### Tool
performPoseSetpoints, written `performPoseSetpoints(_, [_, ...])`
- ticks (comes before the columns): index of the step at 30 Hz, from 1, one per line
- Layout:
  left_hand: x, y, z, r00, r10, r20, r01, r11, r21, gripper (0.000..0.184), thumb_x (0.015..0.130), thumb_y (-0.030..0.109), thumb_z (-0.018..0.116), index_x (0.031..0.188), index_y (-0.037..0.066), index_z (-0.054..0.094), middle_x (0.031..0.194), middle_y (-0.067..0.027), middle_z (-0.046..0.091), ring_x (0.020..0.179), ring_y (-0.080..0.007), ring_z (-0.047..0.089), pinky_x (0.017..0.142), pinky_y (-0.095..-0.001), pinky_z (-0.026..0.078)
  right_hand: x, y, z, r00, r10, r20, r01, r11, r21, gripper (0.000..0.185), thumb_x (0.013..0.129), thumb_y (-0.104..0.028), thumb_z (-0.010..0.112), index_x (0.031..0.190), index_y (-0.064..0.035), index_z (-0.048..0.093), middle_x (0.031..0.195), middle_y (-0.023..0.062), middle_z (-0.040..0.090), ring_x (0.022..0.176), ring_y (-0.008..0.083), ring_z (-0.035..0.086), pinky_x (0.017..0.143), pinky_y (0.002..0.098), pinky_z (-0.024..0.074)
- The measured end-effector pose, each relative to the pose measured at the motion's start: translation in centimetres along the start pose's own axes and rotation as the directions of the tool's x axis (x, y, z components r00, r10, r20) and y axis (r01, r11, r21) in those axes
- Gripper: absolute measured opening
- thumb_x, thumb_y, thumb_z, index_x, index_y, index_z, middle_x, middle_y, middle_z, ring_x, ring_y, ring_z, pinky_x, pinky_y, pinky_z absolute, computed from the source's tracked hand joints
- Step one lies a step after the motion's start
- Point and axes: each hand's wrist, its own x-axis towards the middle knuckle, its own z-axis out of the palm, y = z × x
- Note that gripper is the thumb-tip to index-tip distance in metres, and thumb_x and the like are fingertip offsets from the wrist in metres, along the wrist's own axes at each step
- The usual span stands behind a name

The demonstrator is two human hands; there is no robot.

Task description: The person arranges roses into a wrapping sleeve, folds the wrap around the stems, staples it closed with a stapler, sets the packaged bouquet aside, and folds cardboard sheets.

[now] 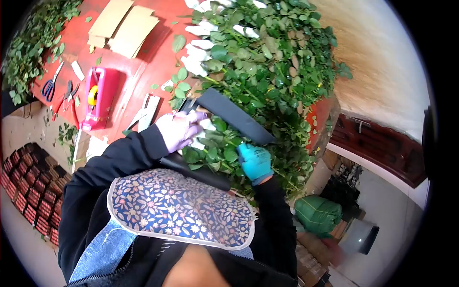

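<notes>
My left hand, in a pale purple glove, is closed at the white-wrapped end of a leafy bundle; what its fingers grip is partly hidden. My right hand, in a teal glove, rests with curled fingers against the leaves on the bundle's other side. The green leafy stems lie between a dark padded bar above and another dark bar nearer my body. A patterned apron covers my front.
On the red table are cardboard sheets, a pink tape dispenser, scissors, red-handled pliers and a metal tool. A large leafy heap with white-wrapped ends fills the back right. A green bundle stands lower right.
</notes>
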Motion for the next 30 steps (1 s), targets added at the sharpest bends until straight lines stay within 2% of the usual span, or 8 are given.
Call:
performPoseSetpoints(8, [1.4,0.7,-1.7,0.978,-0.041,0.204,0.055,0.996,-0.066,0.026,0.077,0.013,0.066,0.101,0.005,0.06,0.131,-0.0112,0.057,0.101,-0.0279,0.065,0.077,-0.0378,0.057,-1.6,-3.1,-12.3,0.984,-0.155,-0.091,0.162,0.984,0.076,0.038,0.081,-0.009,0.071,0.118,-0.0089,0.063,0.083,0.0112,0.068,0.071,0.0289,0.066,0.062,0.0359,0.0523])
performPoseSetpoints(10, [1.3,0.5,-1.1,0.984,-0.012,0.179,0.028,0.996,-0.089,0.026,0.077,0.013,0.066,0.101,0.005,0.06,0.13,-0.0114,0.057,0.101,-0.0283,0.064,0.078,-0.0376,0.056,0.8,-3.5,-18.5,0.965,-0.006,-0.262,0.036,0.994,0.107,0.041,0.075,-0.005,0.077,0.114,-0.0074,0.065,0.083,0.0128,0.069,0.072,0.0285,0.067,0.06,0.0313,0.0528])
performPoseSetpoints(12, [1.6,0.9,-1.3,0.981,-0.035,0.192,0.055,0.994,-0.099,0.025,0.077,0.013,0.066,0.1,0.006,0.06,0.128,-0.0114,0.057,0.101,-0.0283,0.064,0.078,-0.0378,0.056,6.0,-0.1,-19.1,0.701,-0.143,-0.698,0.099,0.99,-0.104,0.027,0.084,-0.014,0.067,0.11,-0.0062,0.064,0.086,0.0141,0.066,0.077,0.032,0.064,0.065,0.0405,0.0503])
performPoseSetpoints(20, [1.0,0.6,-0.8,0.985,-0.107,0.134,0.12,0.988,-0.098,0.036,0.073,0.01,0.071,0.106,0.007,0.059,0.125,-0.0085,0.058,0.095,-0.0266,0.066,0.074,-0.0359,0.057,19.4,15.2,-8.8,0.923,0.215,-0.318,-0.271,0.951,-0.145,0.025,0.086,-0.029,0.064,0.102,-0.0096,0.066,0.093,0.0181,0.068,0.088,0.0391,0.065,0.078,0.0472,0.0511])
performPoseSetpoints(22, [0.8,0.3,-0.5,0.999,-0.014,0.043,0.018,0.995,-0.097,0.036,0.072,0.01,0.071,0.106,0.007,0.059,0.125,-0.008,0.058,0.094,-0.0263,0.066,0.074,-0.0359,0.057,18.0,15.3,-9.5,0.829,0.108,-0.548,-0.212,0.969,-0.13,0.018,0.092,-0.024,0.057,0.098,-0.0092,0.065,0.094,0.0173,0.067,0.083,0.0397,0.064,0.071,0.047,0.0507])
performPoseSetpoints(25, [0.8,0.4,-0.4,1.0,0.006,0.006,-0.005,0.994,-0.106,0.039,0.068,0.009,0.07,0.105,0.006,0.059,0.127,-0.0084,0.057,0.093,-0.0274,0.066,0.073,-0.0376,0.058,13.5,16.8,-15.4,0.643,0.676,-0.361,-0.207,0.607,0.767,0.025,0.097,-0.027,0.053,0.107,-0.0073,0.065,0.089,0.0068,0.07,0.076,0.0219,0.064,0.067,0.0383,0.0486])
performPoseSetpoints(28, [0.7,0.1,-0.1,1.0,0.002,0.013,0.0,0.996,-0.086,0.039,0.066,0.009,0.071,0.103,0.006,0.059,0.128,-0.0087,0.057,0.092,-0.0278,0.066,0.072,-0.0375,0.058,7.2,9.3,-22.2,0.329,0.732,-0.597,0.095,0.603,0.792,0.036,0.1,-0.029,0.048,0.122,-0.0032,0.062,0.114,0.0067,0.064,0.097,0.0205,0.064,0.08,0.0319,0.0515])
performPoseSetpoints(30, [0.6,-0.2,0.2,1.0,-0.009,0.028,0.012,0.994,-0.105,0.039,0.066,0.009,0.071,0.103,0.007,0.059,0.127,-0.0079,0.057,0.091,-0.0281,0.066,0.072,-0.0374,0.057,3.8,8.5,-23.7,0.396,0.607,-0.689,0.392,0.567,0.724,0.041,0.1,-0.028,0.05,0.128,0.0003,0.057,0.125,0.011,0.06,0.105,0.023,0.062,0.086,0.0331,0.0523])
